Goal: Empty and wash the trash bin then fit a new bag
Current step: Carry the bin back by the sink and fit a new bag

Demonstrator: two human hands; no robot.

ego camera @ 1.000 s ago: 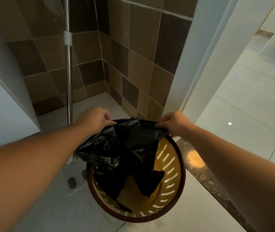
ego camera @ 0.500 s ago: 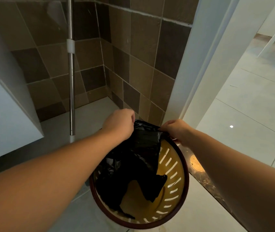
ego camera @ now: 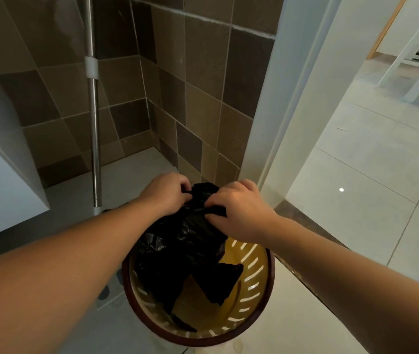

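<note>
A round yellow slotted trash bin with a dark brown rim stands on the floor below me. A crumpled black bag hangs into it, its lower corners draped over the bin's inside. My left hand and my right hand are close together above the bin's far rim, both pinching the bunched top of the bag between them. The bag's opening is gathered and hidden by my fingers.
A metal mop pole stands upright left of the bin against the brown tiled wall. A white cabinet juts out at the left. A white door frame and a dark threshold strip lead right onto light floor tiles.
My hands, spread apart holding the bag's top wide a second ago, have come together; the bag's top is now bunched between them. The view has shifted slightly downward and left.
</note>
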